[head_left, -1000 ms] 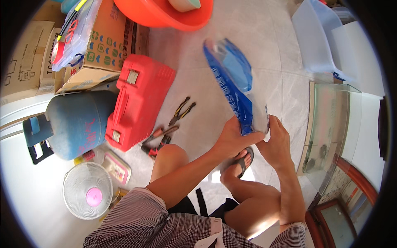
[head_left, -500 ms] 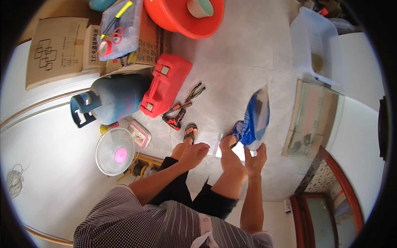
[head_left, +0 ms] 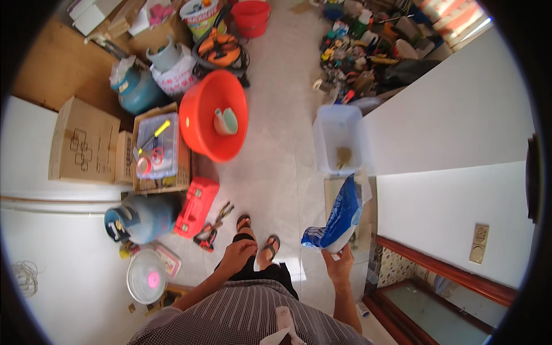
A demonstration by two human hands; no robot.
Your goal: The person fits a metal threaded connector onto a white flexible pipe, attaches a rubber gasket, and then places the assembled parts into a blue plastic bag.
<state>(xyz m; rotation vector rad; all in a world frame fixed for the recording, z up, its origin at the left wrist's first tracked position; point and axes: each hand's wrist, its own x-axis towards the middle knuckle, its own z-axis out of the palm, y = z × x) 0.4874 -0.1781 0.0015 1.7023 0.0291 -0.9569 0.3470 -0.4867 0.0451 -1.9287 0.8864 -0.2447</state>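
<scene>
My right hand grips the lower end of a blue-and-white plastic bag, holding it up at my right. The bag's clear, pale upper side leans toward a translucent plastic tub that has a brown clump in its bottom. My left hand hangs in front of my body above my leg. Its fingers are curled together, and no object shows in them; their inner side is hidden. A red tool case lies beyond this hand, with pliers and a red-and-black power drill beside it.
An orange basin holding a pale green scoop stands on the left. Near the wall are a blue gas cylinder, cardboard boxes and a fan. Clutter is heaped at the far right; glass panes lie under the bag.
I have risen from a low, bent posture, and more of the far room shows. The bag has come up with my right hand, nearer the tub. My left hand stays curled.
</scene>
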